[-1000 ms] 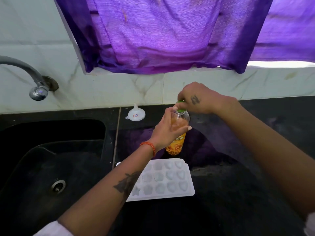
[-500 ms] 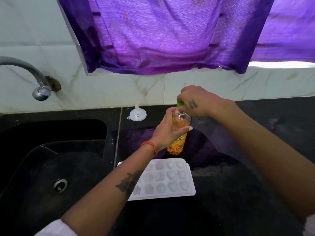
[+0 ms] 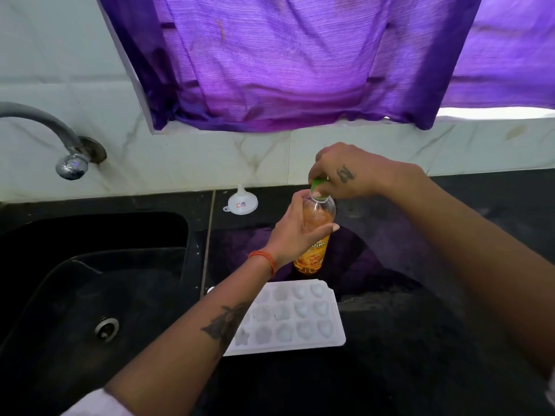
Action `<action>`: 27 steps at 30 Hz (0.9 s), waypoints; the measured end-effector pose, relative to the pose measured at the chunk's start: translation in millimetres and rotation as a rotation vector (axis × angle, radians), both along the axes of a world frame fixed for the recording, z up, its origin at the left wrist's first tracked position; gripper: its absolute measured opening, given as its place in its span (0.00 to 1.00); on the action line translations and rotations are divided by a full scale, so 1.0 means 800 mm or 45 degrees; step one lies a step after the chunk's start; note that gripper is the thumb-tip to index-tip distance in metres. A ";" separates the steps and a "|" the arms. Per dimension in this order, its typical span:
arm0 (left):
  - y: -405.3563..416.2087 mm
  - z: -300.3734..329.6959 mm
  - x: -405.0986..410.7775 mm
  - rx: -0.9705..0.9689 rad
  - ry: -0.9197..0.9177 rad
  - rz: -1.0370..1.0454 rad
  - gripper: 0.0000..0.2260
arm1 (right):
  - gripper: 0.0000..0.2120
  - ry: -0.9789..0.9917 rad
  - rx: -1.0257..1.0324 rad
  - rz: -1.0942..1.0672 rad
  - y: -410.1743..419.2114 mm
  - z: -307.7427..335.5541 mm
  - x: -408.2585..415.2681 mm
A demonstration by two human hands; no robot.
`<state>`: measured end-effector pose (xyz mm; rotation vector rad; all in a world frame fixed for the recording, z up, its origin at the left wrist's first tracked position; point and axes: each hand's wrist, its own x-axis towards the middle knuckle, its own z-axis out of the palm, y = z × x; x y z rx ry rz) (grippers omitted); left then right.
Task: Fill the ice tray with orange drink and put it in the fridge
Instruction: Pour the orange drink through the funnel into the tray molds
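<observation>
I am gripping the orange drink bottle (image 3: 312, 253) around its shoulder with my left hand (image 3: 295, 232), standing it upright on the black table (image 3: 420, 340). My right hand (image 3: 345, 172) is pinching its green cap (image 3: 316, 184), mostly hiding it. The white ice tray (image 3: 300, 316) is lying just before the bottle, its moulds holding no drink, its left end hiding under my forearm. A white funnel (image 3: 241, 201) is sitting inverted near the wall.

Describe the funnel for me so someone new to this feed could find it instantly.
Start at the black sink on the left, then follow the black counter along the marbled wall toward the orange drink bottle. Just left of the bottle's neck sits the funnel, mouth down and spout up. It is small, white and round, unlike the flat rectangular ice tray nearer the camera.
</observation>
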<state>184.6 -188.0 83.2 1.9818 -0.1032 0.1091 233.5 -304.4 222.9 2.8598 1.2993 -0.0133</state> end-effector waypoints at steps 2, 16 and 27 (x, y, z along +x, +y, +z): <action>0.001 0.001 0.001 0.006 0.002 -0.006 0.31 | 0.13 0.074 0.036 0.026 -0.001 0.006 0.000; 0.001 -0.004 0.003 -0.017 -0.010 -0.016 0.32 | 0.12 0.041 0.158 0.145 -0.017 0.015 -0.009; 0.006 -0.003 -0.002 -0.125 0.058 -0.070 0.45 | 0.18 0.408 0.349 -0.662 -0.092 -0.172 -0.026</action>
